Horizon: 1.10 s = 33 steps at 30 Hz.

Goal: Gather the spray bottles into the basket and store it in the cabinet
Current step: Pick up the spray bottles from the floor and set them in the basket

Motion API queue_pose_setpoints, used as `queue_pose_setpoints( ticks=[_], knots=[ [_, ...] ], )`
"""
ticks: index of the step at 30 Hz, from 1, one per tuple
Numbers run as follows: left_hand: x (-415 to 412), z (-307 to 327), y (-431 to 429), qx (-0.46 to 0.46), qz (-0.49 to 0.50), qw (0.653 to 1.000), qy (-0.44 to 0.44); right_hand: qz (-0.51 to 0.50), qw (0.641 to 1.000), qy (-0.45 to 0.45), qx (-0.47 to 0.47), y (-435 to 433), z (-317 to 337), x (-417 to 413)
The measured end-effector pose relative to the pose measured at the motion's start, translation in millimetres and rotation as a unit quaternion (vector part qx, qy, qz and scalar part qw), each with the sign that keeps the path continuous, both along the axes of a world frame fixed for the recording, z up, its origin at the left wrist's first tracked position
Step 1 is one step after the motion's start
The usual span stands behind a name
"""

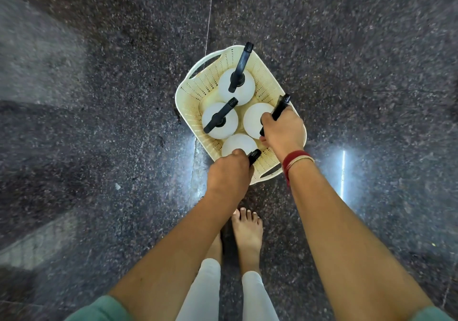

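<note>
Four white spray bottles with black trigger heads stand upright inside the cream basket [190, 97], which sits on the dark speckled floor [99, 97] just ahead of the person's bare feet [247, 231]. The far bottle [236, 86] and the left bottle [219, 121] stand free, nozzles pointing away. The right hand [283, 132] is wrapped around the black head of the right bottle [255, 117], fingers closed on it. The left hand [229, 174] is curled over the head of the near bottle [238, 144], with only the nozzle tip poking out past the knuckles. The bottles crowd together, touching or nearly so. Red and pale threads [296, 161] circle the right wrist. Bright light streaks reflect off the polished floor on both sides of the basket.
</note>
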State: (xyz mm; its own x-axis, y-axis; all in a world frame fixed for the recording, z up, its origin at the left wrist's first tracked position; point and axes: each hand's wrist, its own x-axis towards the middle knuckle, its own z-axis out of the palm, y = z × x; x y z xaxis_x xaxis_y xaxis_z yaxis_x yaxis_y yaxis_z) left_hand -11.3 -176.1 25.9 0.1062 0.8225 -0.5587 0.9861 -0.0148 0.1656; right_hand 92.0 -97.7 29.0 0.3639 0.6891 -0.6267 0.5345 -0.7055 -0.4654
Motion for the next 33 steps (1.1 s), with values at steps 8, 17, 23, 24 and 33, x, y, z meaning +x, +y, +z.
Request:
queue_pose_setpoints(
  ticks=[8, 17, 23, 24, 33],
  knots=[
    [4.1, -1.3, -6.7, -0.025, 0.032, 0.999, -0.024, -0.037, 0.999, -0.018, 0.036, -8.8, -6.4, -7.4],
    [-41.7, 44.1, 49.1, 0.132, 0.076, 0.988, 0.025, 0.019, 0.999, -0.028, 0.041, -8.5, -9.6, 0.6],
    [-25.7, 12.9, 92.3, 0.062, 0.038, 0.994, 0.077, 0.062, 0.995, -0.043, 0.066, -6.0, -8.1, -4.1],
    [-27.0, 10.6, 92.1, 0.066, 0.034, 0.994, 0.076, 0.066, 0.994, -0.046, 0.07, -6.4, -8.2, -4.7],
    [-36.6, 6.5, 87.4, 0.083, 0.032, 0.995, 0.055, 0.077, 0.994, -0.047, 0.068, -5.1, -7.2, -3.4]
  ],
)
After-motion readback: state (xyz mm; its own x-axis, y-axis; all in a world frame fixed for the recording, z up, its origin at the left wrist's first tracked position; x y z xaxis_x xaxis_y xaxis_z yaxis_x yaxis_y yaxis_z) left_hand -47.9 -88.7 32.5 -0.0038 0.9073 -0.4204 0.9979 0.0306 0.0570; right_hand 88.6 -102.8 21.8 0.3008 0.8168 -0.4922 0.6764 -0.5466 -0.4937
